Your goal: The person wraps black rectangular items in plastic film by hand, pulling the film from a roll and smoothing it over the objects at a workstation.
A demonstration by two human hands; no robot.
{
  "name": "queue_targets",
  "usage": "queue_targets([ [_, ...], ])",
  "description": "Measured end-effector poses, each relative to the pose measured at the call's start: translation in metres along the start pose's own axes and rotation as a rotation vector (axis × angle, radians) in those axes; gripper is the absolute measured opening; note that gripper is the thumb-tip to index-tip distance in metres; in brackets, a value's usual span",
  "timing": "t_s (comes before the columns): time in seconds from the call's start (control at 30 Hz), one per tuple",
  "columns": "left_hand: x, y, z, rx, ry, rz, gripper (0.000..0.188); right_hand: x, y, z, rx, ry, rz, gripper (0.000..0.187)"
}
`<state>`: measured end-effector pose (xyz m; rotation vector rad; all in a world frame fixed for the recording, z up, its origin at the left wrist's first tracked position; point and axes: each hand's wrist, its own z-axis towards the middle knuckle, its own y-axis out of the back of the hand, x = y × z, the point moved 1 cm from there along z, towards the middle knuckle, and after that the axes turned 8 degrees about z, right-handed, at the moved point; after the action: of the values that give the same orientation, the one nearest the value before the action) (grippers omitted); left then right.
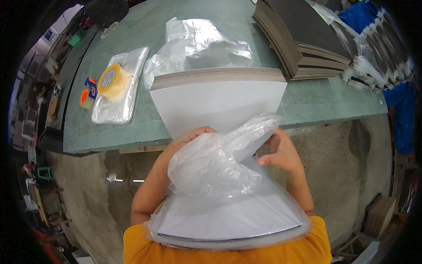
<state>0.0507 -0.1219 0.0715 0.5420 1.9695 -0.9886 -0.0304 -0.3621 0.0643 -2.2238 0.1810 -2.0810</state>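
Note:
A stack of white-faced boards [215,105] with grey-brown edges lies partly over the table's near edge. A crumpled clear plastic bag [211,171] covers its near part and reaches back to my body, with a white sheet face showing through. My left hand [193,135] is closed at the bag's left side, its fingertips against the bag and partly hidden by it. On the other side, my right hand [281,152] has thumb and fingers apart, fingertips touching a bunched, raised fold of the bag.
On the green table [316,103], a clear tape roll [113,82] rests on folded plastic bags [121,110], beside a tape dispenser [89,93]. Crumpled clear plastic [198,48] lies behind the boards. Dark boards [307,39] are piled at the far right, next to plastic-wrapped bundles [382,48].

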Motion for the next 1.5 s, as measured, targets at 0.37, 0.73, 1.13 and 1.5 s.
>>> queue_targets([
  [0.37,-0.026,0.025,-0.066,-0.794,-0.897,0.552,0.026,0.006,-0.011,0.022,-0.564,0.066,0.379,0.036],
  [0.73,0.018,-0.027,-0.005,-0.384,-0.261,1.061,0.031,0.002,-0.029,0.03,-0.198,0.039,0.478,0.038],
  [1.13,0.035,-0.028,0.029,-0.2,-0.5,1.379,0.041,-0.051,0.046,0.02,0.459,-0.406,0.623,0.057],
  [1.5,0.07,-0.039,0.023,0.208,-0.217,1.22,0.035,0.008,-0.031,0.031,0.313,0.301,-1.303,0.023],
])
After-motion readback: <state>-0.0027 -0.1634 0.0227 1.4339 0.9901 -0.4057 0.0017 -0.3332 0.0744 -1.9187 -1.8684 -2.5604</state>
